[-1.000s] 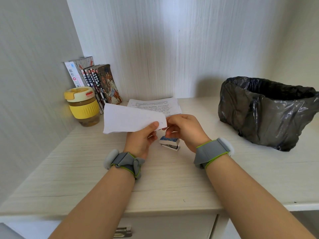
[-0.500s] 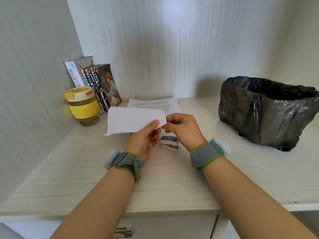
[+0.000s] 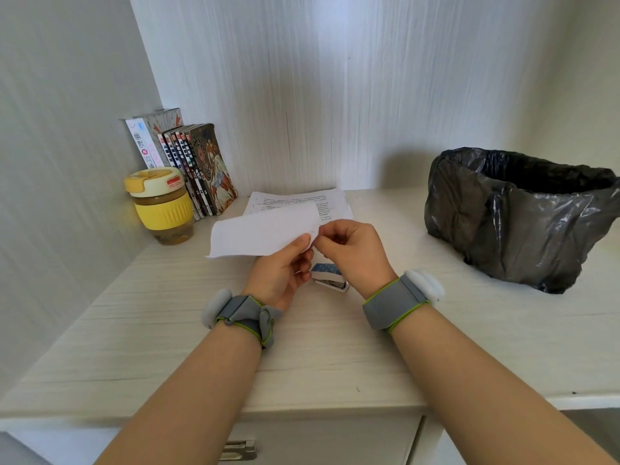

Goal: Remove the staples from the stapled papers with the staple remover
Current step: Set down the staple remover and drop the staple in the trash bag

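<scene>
My left hand (image 3: 285, 270) holds a white stapled paper (image 3: 258, 234) above the desk, thumb on its right corner. My right hand (image 3: 352, 250) has its fingers curled and pinches at that same corner of the paper; the staple itself is too small to see. Below and between my hands, a small stapler-like staple remover (image 3: 330, 280) with a blue patterned top lies on the desk, untouched. A sheet of printed paper (image 3: 302, 201) lies flat further back near the wall.
A bin lined with a black bag (image 3: 516, 213) stands at the right. A yellow-lidded cup (image 3: 161, 206) and a row of books (image 3: 188, 166) sit in the back left corner. The desk front edge has a drawer handle (image 3: 238, 449) below.
The held paper has dropped slightly and tilted flatter, and my right hand has moved up from near the staple remover to the paper's right corner.
</scene>
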Motion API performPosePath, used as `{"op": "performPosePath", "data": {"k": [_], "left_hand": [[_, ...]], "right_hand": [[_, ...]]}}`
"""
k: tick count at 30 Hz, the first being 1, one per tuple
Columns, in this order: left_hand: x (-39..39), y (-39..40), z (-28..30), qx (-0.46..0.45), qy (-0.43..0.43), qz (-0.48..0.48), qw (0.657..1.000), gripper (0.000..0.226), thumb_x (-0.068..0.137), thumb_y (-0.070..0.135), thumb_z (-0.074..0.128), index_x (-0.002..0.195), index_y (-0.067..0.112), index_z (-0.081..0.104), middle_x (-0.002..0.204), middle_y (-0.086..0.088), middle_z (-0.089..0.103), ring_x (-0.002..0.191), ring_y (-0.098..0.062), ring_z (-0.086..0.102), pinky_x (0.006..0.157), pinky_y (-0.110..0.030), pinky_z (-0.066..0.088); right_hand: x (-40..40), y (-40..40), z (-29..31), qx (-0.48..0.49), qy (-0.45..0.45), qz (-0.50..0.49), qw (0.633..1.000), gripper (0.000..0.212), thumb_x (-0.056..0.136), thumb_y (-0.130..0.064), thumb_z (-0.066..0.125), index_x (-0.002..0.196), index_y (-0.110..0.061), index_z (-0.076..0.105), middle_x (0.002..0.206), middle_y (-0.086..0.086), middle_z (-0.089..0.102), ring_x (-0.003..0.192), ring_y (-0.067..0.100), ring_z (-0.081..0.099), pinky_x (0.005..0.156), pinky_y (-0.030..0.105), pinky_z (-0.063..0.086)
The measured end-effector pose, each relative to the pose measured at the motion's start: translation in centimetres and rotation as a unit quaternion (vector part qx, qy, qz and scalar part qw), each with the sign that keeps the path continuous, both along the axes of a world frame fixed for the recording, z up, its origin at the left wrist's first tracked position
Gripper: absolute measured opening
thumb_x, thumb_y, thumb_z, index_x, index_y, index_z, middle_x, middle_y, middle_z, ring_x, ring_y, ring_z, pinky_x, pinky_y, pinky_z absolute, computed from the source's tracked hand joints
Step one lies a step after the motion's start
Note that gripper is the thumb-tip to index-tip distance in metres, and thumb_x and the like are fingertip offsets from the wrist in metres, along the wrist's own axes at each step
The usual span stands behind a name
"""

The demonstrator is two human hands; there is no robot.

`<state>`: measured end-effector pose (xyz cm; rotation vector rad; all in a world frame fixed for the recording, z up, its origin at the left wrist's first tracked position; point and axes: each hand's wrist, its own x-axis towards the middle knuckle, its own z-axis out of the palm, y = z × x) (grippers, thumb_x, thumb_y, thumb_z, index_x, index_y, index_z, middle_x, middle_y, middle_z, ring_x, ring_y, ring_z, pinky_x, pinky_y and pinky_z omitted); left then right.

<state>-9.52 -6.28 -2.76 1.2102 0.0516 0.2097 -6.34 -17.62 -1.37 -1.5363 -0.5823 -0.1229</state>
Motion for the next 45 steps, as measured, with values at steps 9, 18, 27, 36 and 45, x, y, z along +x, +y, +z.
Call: {"op": "performPosePath", "data": {"k": [9,18,27,36,45], "left_hand": [[0.11,0.13,0.0,0.01,0.006,0.047,0.999,0.013,0.088,0.009,0.048,0.082,0.013,0.059,0.044,0.007,0.05,0.039,-0.004,0.041,0.042,-0.015,0.036],[0.26,0.2,-0.24,0.035,-0.002,0.055,0.998,0.011,0.087,0.004,0.051,0.084,0.01,0.06,0.044,0.008,0.05,0.039,-0.004,0.039,0.041,-0.016,0.034],[0.1,0.11,-0.14,0.026,-0.008,0.036,0.999,0.01,0.091,0.011,0.05,0.087,0.014,0.059,0.046,0.008,0.052,0.041,-0.003,0.041,0.042,-0.015,0.037],[0.15,0.09,-0.13,0.024,-0.003,0.05,0.998,0.013,0.088,0.007,0.052,0.079,0.014,0.058,0.047,0.01,0.051,0.04,-0.002,0.04,0.042,-0.015,0.036],[0.25,0.14,-0.17,0.011,0.001,0.046,0.999,0.014,0.087,0.005,0.052,0.078,0.014,0.058,0.048,0.008,0.05,0.04,-0.004,0.039,0.042,-0.016,0.036]], "right_hand": [[0.15,-0.02,-0.17,-0.068,-0.023,0.009,0.997,0.03,0.082,-0.005,0.059,0.06,-0.026,0.059,0.045,-0.022,0.055,0.047,-0.006,0.046,0.057,0.011,0.042],[0.15,-0.55,0.05,-0.16,-0.095,-0.018,0.982,0.017,0.081,-0.005,0.058,0.068,-0.015,0.057,0.054,-0.014,0.048,0.046,-0.004,0.045,0.051,0.007,0.036],[-0.16,-0.29,0.02,-0.127,-0.068,-0.031,0.989,0.022,0.084,-0.007,0.058,0.065,-0.018,0.059,0.053,-0.016,0.053,0.05,-0.002,0.047,0.056,0.012,0.042],[-0.42,-0.13,0.34,-0.235,-0.183,-0.084,0.951,0.008,0.081,-0.008,0.056,0.078,-0.003,0.061,0.065,-0.007,0.047,0.055,0.001,0.04,0.057,0.018,0.027],[-0.35,-0.28,0.39,-0.275,-0.212,-0.082,0.934,0.009,0.082,-0.009,0.054,0.075,-0.013,0.05,0.075,-0.001,0.047,0.069,0.013,0.041,0.06,0.023,0.029]]}}
